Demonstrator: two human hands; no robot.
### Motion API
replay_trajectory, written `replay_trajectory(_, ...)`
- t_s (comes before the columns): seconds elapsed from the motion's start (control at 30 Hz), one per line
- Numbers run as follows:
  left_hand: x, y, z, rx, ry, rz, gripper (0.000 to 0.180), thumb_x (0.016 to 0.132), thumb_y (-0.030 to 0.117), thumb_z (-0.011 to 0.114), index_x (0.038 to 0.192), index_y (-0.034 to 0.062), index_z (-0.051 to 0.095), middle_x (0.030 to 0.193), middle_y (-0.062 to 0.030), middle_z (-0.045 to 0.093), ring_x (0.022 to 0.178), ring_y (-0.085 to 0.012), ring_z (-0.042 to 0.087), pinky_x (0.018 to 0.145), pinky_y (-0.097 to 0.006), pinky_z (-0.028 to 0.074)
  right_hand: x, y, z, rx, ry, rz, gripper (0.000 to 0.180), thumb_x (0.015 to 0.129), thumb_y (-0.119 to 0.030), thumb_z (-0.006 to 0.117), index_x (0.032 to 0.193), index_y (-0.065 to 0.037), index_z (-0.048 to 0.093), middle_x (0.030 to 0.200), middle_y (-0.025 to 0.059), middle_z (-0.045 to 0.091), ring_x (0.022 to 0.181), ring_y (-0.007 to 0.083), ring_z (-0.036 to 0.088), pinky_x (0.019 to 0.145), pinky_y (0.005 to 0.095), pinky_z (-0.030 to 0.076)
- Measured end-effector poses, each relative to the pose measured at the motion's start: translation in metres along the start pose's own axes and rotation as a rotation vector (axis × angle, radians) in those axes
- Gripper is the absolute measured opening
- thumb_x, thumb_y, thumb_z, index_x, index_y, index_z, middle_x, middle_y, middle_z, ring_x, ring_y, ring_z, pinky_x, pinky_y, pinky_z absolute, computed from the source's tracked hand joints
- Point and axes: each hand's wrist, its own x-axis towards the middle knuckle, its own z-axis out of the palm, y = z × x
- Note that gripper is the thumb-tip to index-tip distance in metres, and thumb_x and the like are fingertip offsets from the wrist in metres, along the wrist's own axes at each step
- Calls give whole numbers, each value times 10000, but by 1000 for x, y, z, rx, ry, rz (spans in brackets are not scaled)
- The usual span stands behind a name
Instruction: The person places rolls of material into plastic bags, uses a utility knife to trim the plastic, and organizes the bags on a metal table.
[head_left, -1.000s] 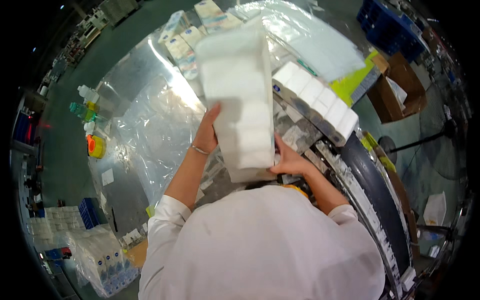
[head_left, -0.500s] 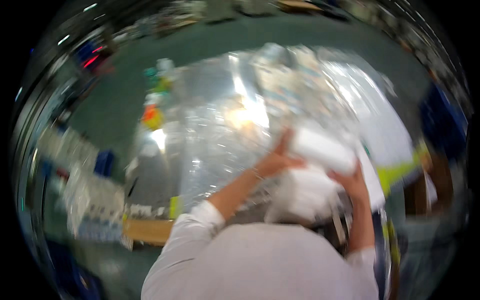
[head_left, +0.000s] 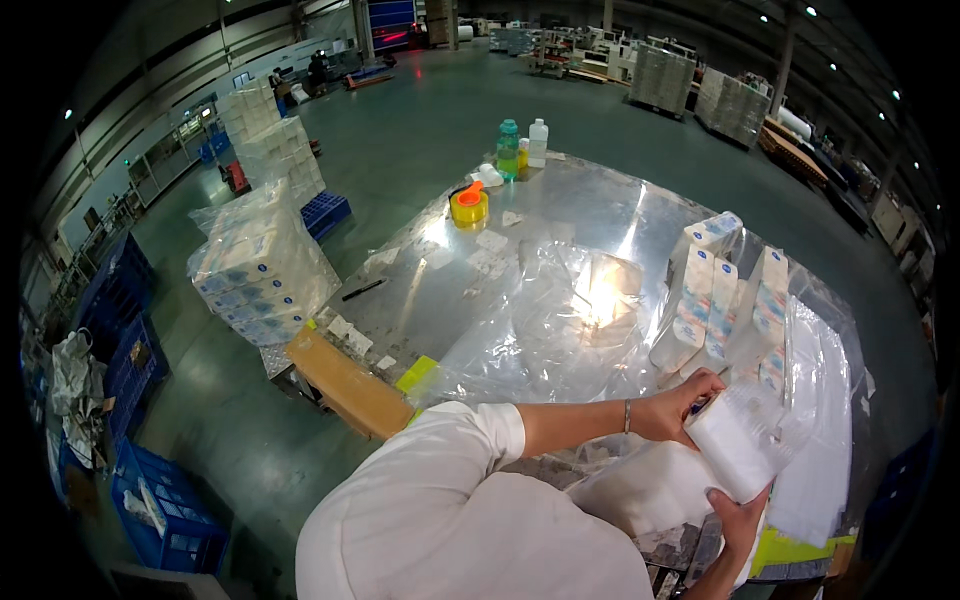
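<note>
At the right front of the metal table, both my hands are closed round a white block of tissue (head_left: 728, 450), with clear film showing at its right side. My left hand (head_left: 672, 408) grips its upper left end with bent fingers. From below, my right hand (head_left: 740, 518) holds the lower right end, thumb on the near face. Another white tissue block (head_left: 648, 488) lies under my left forearm, partly hidden. Several printed tissue packs (head_left: 692, 310) stand just beyond my hands. A stack of clear plastic bags (head_left: 815, 430) lies right of the held block.
Loose clear film (head_left: 530, 325) covers the middle of the table (head_left: 440, 265). Yellow tape (head_left: 468, 208), a green bottle (head_left: 508, 150) and a white bottle (head_left: 538, 143) stand at the far edge. A cardboard piece (head_left: 345, 385) edges the near left. Wrapped packs (head_left: 262, 265) are stacked left.
My view has swung, so the table now lies further right and the hall shows more. My hands still hold the white tissue block, now tilted more upright; the earlier frame is blurred.
</note>
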Motion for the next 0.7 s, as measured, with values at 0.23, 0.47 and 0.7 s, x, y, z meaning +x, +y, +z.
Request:
replay_trajectory(0.23,-9,25,1,130,-117,48,1143,528,167,793,1349,74,4,1269,-111,208,1219,-228,242,1023,-337,198,-4,21,-16,-120,124,116,866,552,1,718,1277,33,245,1201,151,412,1075,229,425,903,320,351)
replay_trajectory(0.47,-8,8,3,170,-63,49,1021,527,162,796,1299,60,136,1202,-109,265,1195,-239,261,1004,-333,223,-18,-5,-3,-213,2,-106,1065,482,-13,758,1330,35,117,1273,189,330,1138,250,371,958,325,296)
replay_trajectory(0.7,5,-1,-1,352,-31,118,879,560,148,775,1241,61,226,1144,-106,285,1164,-241,278,982,-344,249,6,4,0,-192,110,-36,1101,489,-56,777,1328,62,73,1310,179,290,1159,259,351,973,328,279)
